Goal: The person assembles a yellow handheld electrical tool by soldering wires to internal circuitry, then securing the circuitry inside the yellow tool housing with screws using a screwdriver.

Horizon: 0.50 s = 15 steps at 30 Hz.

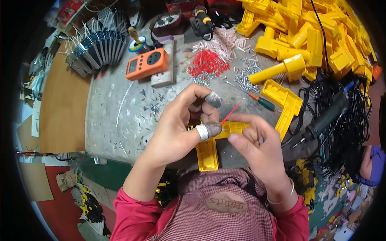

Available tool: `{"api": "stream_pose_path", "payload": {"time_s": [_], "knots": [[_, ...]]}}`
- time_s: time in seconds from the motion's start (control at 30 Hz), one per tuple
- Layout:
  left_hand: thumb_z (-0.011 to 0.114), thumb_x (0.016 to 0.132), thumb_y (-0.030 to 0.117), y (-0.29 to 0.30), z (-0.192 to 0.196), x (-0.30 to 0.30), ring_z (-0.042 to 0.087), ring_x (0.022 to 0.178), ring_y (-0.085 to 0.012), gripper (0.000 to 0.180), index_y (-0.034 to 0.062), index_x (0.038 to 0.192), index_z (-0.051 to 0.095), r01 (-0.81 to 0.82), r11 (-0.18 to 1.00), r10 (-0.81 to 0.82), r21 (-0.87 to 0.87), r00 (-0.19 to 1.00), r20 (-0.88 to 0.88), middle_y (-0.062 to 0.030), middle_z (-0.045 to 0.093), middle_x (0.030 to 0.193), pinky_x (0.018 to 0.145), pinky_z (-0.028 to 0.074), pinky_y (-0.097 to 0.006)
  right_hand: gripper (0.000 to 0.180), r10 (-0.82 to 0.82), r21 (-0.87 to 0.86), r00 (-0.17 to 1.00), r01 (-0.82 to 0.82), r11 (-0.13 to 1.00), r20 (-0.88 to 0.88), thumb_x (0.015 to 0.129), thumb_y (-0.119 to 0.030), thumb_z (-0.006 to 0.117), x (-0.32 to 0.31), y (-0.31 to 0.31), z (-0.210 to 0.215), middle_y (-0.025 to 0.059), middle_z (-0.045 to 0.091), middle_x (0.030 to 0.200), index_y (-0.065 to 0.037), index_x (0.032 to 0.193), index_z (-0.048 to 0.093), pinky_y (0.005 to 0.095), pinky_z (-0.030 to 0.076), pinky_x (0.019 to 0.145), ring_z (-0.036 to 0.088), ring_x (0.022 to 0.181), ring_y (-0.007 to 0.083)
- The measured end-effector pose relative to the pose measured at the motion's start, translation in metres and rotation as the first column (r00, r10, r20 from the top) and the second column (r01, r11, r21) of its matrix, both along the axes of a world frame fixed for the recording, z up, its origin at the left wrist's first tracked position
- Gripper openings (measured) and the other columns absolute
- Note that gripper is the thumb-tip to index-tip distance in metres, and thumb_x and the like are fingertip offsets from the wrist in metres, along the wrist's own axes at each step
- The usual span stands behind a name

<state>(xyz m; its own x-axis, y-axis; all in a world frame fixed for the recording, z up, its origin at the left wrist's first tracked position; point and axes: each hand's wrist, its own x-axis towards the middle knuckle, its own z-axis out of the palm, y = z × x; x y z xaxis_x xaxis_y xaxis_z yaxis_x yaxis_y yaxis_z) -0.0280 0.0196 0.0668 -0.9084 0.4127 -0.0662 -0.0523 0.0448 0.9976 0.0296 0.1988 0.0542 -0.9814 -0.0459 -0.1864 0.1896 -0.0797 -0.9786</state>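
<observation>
My left hand (177, 124) is closed, its thumb pinching one end of a thin red wire (232, 112). Grey and white tape wraps the thumb, and a grey wrap covers one fingertip. The wire slants up and to the right, its far end free. Just right of it is my right hand (261, 146), its thumb and forefinger apart and the other fingers curled. The forefinger lies close to the wire; I cannot tell whether they touch. Beneath both hands rests a yellow plastic housing half (207, 156), partly hidden by them.
Beyond my hands lie red wires (209, 64), metal screws (247, 78) and a screwdriver (263, 103). Yellow housings (309, 40) heap at the far right, above black cables (350, 116) and a soldering iron (321, 124). An orange meter (145, 64) stands at the back left.
</observation>
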Motion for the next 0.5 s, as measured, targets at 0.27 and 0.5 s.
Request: {"api": "stream_pose_path", "payload": {"time_s": [0.27,0.5], "knots": [[0.078,0.072,0.001,-0.014,-0.007,0.021,0.057,0.083,-0.008,0.041,0.003,0.105,0.054,-0.057,0.995,0.059,0.087,0.998,-0.013,0.0004,0.057,0.089,0.077,0.047,-0.024,0.007,0.063,-0.09,0.994,-0.071,0.993,-0.091,0.086,-0.001,0.065,-0.002,-0.009,-0.008,-0.0118,0.034,0.062,-0.001,0.092,0.061,0.0184,0.022,0.049,0.027,0.057,-0.0019],[0.076,0.075,0.002,-0.034,-0.017,0.023,0.057,0.085,-0.0085,0.041,0.0016,0.109,0.053,0.002,0.993,0.0,0.118,1.0,-0.018,-0.0004,0.057,0.09,0.079,0.047,-0.024,0.013,0.104,0.03,0.992,-0.102,0.994,-0.064,0.083,-0.005,0.071,-0.012,-0.015,0.001,-0.0106,0.04,0.064,-0.002,0.094,0.064,0.0174,0.02,0.049,0.026,0.056,-0.0016]]}}
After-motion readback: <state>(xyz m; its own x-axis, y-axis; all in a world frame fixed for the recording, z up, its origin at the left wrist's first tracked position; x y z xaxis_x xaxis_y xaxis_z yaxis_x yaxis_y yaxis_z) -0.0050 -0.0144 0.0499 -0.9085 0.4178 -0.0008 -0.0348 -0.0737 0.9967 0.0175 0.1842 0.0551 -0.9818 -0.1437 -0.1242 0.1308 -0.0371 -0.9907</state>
